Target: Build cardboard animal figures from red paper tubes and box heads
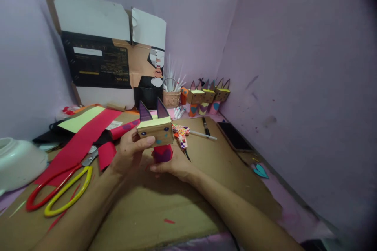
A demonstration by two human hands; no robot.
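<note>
In the middle of the view stands a cardboard animal figure with a box head (156,131), drawn eyes and two pointed purple ears. Its body is a red paper tube (162,154) with a purple heart. My left hand (129,151) grips the head from the left, thumb across the front. Around the lower part of the red tube wraps my right hand (173,164). Just behind the figure lies a glue gun (182,135) covered in a colourful pattern, a glue stick (203,135) poking from it.
Scissors (67,192) with red and yellow handles lie at the left by red paper strips (79,145). A white bowl (20,160) stands far left. Similar figures (221,95) and a basket of pens (171,99) stand at the back. A phone (235,136) lies right.
</note>
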